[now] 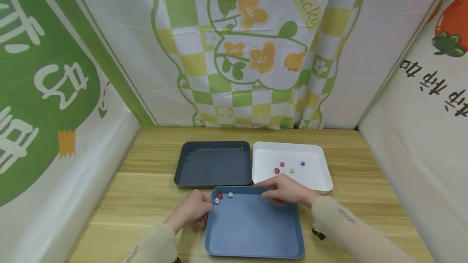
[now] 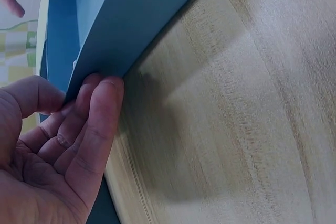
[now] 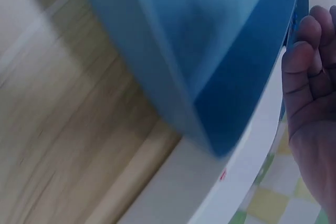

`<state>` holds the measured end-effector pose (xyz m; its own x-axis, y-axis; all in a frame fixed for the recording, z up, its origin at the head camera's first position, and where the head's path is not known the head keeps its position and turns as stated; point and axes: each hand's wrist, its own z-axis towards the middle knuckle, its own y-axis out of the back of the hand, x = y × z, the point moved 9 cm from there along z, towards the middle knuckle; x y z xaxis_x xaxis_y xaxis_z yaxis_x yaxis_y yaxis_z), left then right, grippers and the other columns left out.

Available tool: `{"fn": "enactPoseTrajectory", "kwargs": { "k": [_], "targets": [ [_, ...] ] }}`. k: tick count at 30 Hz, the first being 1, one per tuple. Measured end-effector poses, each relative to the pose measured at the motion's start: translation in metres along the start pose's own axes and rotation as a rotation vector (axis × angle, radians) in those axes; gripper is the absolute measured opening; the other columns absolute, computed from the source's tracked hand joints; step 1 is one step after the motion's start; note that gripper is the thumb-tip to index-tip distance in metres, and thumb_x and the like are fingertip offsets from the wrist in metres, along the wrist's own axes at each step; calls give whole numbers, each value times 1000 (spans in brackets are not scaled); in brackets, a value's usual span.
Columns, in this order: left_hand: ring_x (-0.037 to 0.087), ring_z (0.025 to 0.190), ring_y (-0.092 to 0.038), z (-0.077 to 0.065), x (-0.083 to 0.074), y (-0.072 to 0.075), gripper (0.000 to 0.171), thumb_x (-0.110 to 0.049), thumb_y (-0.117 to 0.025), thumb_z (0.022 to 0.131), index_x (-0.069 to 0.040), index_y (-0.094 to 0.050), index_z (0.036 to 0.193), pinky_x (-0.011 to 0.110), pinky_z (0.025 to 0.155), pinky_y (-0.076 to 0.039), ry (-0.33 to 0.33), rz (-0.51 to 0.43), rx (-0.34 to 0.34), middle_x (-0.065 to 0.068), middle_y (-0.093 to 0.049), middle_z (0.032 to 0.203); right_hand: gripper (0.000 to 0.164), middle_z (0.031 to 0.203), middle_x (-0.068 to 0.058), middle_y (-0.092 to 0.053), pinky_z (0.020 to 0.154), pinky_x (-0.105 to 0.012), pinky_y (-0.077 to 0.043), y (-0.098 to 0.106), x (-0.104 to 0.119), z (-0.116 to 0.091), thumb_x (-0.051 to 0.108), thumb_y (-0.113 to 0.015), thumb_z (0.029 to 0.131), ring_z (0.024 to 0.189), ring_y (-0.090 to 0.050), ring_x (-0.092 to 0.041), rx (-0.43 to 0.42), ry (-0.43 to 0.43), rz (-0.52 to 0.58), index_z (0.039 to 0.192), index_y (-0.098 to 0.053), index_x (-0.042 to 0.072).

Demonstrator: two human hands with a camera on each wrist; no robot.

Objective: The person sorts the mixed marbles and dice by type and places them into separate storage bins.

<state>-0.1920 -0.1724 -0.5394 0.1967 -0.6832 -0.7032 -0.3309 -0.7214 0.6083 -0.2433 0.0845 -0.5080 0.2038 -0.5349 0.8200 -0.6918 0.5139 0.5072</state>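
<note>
A blue tray (image 1: 256,222) lies nearest me, with a red die (image 1: 219,196) and two white dice, one of them a white die (image 1: 230,195), in its far left corner. At its left side my left hand (image 1: 193,208) pinches the rim, thumb inside and fingers against the outer wall in the left wrist view. Over the far right part of the same tray hovers my right hand (image 1: 283,190), its index finger pointing left and nothing in its fingers. In the right wrist view, the right hand (image 3: 315,93) is beside the tray's far wall.
Behind on the right stands a white tray (image 1: 321,173) holding two red dice, a white die (image 1: 291,171) and a blue die (image 1: 302,163). A dark grey tray (image 1: 215,169) sits behind on the left, with several small coloured pieces along its edges. Patterned curtains enclose the wooden table (image 1: 142,182).
</note>
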Motion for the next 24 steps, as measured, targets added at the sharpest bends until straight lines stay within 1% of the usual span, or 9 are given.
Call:
{"fn": "enactPoseTrajectory", "kwargs": {
  "k": [5, 9, 13, 17, 20, 24],
  "targets": [
    [14, 38, -61, -1, -2, 1, 27, -5, -62, 84, -5, -60, 57, 30, 42, -54, 3, 6, -10, 5, -62, 48, 41, 52, -1, -56, 48, -25, -40, -19, 12, 16, 20, -69, 99, 46, -46, -11, 39, 41, -4, 140, -64, 14],
    [14, 39, -61, -2, -3, 2, 28, -5, -62, 85, -4, -60, 57, 31, 43, -55, 3, 0, -8, 5, -62, 48, 44, 52, -2, -56, 47, -24, -42, -33, 17, 27, 18, -70, 98, 44, -47, -12, 67, 61, 6, 142, -62, 13],
    [15, 39, -62, -3, -3, 2, 28, -5, -62, 85, -4, -60, 57, 32, 43, -55, 7, -3, -2, 6, -62, 48, 48, 52, -3, -58, 46, -23, -44, -45, 17, 37, 18, -71, 97, 44, -50, -12, 79, 49, 20, 144, -61, 14],
    [16, 40, -63, -4, -3, 2, 29, -5, -62, 86, -4, -60, 57, 34, 44, -56, 12, -2, 2, 6, -62, 49, 51, 52, -3, -59, 45, -25, -46, -56, 14, 46, 19, -72, 97, 42, -52, -13, 85, 29, 19, 146, -58, 18],
    [16, 40, -63, -4, -4, 2, 30, -5, -62, 86, -4, -60, 57, 35, 44, -56, 11, -2, 1, 6, -62, 48, 54, 51, -4, -59, 44, -27, -46, -63, 12, 51, 20, -73, 96, 41, -51, -15, 78, 12, 27, 147, -57, 21],
    [15, 40, -62, -4, -4, 2, 30, -5, -62, 87, -4, -60, 57, 35, 45, -57, 6, -4, -3, 5, -61, 48, 57, 50, -5, -58, 42, -28, -45, -71, 9, 56, 22, -75, 95, 40, -50, -15, 50, -13, 28, 148, -56, 24]
  ]
}}
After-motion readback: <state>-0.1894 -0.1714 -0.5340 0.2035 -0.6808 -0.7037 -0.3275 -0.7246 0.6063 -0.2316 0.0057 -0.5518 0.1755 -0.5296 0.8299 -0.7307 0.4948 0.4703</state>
